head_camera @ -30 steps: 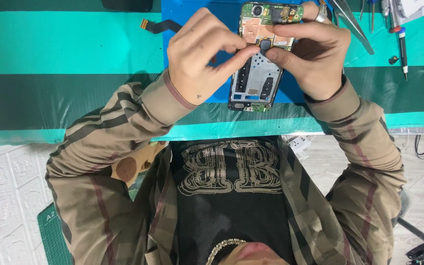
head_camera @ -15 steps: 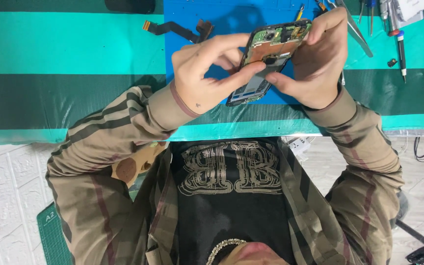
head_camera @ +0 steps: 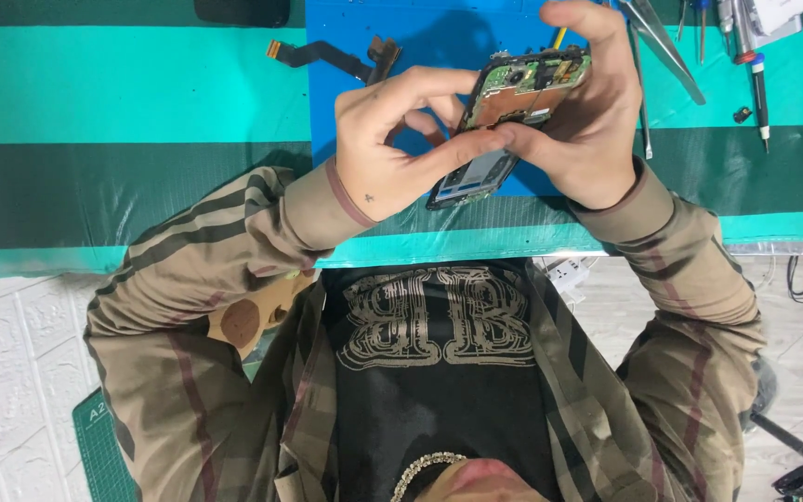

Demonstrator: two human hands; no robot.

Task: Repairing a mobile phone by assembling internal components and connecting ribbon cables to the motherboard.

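Observation:
Both my hands hold a disassembled phone (head_camera: 520,93) above a blue work mat (head_camera: 420,46). Its back is off, so the green circuit board, a copper-coloured shield and the camera lens show. The phone is tilted, with its lower end (head_camera: 469,178) pointing toward me. My left hand (head_camera: 392,149) pinches the phone's left edge and middle with thumb and fingers. My right hand (head_camera: 592,121) wraps round the top and right side, its thumb meeting the left fingers on the phone.
A black flex cable (head_camera: 327,56) lies on the mat's left edge. Tweezers (head_camera: 666,46), screwdrivers (head_camera: 755,79) and a small black part (head_camera: 743,114) lie at the right on the green striped table cover (head_camera: 95,93). A dark object (head_camera: 242,9) sits at the top edge.
The phone went from upright and facing me to tilted, and was carried up and to the right. Both hands moved with it and kept their hold.

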